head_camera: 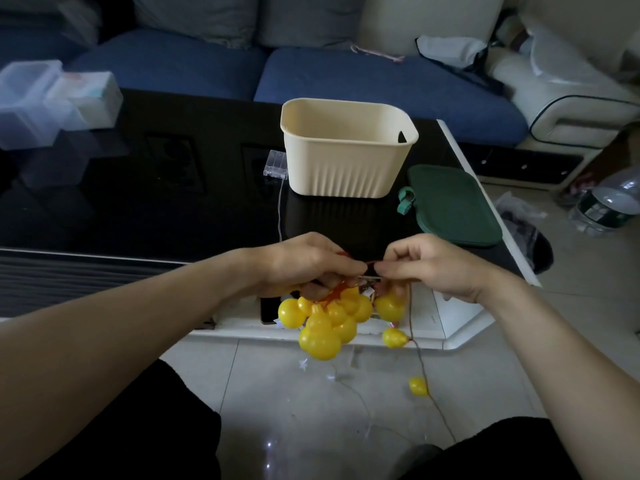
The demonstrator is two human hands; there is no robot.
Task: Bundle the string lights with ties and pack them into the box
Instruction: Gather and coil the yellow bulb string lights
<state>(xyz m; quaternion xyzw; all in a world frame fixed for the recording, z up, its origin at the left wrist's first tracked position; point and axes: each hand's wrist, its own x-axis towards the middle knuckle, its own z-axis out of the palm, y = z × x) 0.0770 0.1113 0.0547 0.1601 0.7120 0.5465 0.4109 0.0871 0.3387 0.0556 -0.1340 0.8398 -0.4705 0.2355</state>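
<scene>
A cluster of yellow gourd-shaped string lights point(329, 323) hangs below both hands, over the table's front edge. My left hand point(304, 265) grips the gathered wires at the top of the cluster. My right hand point(426, 265) pinches one end of a thin red tie point(370, 263) that runs between the two hands. Two loose yellow bulbs point(394, 337) point(418, 386) dangle lower on the brown wire. The cream ribbed box point(346, 147) stands open on the black table point(138, 202), just beyond my hands. Its green lid point(453, 202) lies to its right.
A clear battery case point(276, 164) with a thin wire lies left of the box. Clear plastic containers point(52, 98) sit at the table's far left. A blue sofa runs behind. A second light string with small white stars point(304, 363) trails on the tiled floor, and a water bottle point(609, 202) stands at right.
</scene>
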